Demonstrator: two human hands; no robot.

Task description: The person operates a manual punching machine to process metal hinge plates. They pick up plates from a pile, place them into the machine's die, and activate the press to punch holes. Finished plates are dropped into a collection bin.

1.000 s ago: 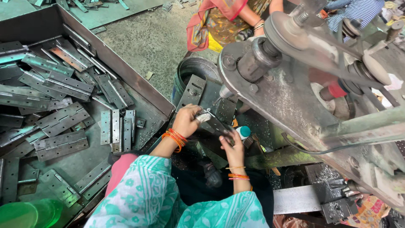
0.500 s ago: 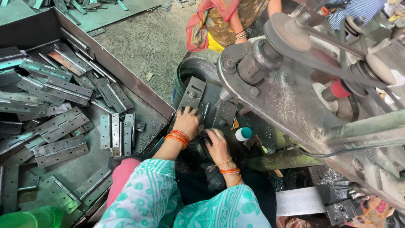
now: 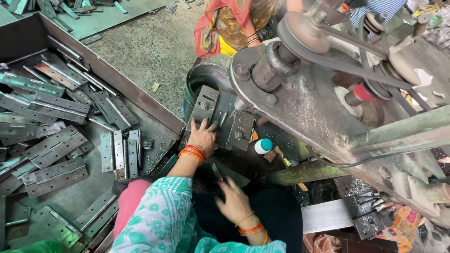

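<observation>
My left hand (image 3: 204,136), with orange bangles on the wrist, lies flat with fingers apart on the grey steel die block (image 3: 234,124) of a press machine (image 3: 309,103). My right hand (image 3: 233,201) is lower, over my dark lap, fingers spread. A narrow dark metal piece (image 3: 216,172) sticks up right by its thumb; whether the hand grips it is unclear. A small white bottle with a teal cap (image 3: 263,146) stands just right of the die block.
A big metal tray (image 3: 140,100) on my left holds several grey hinges (image 3: 56,140). A metal bucket (image 3: 206,77) stands behind the die. The press's pulley and belt (image 3: 309,30) run overhead. Another person in orange patterned cloth (image 3: 225,23) sits beyond.
Both hands were together at the die holding a small metal piece. The left hand now rests flat on the die, and the right hand has drawn back down to my lap.
</observation>
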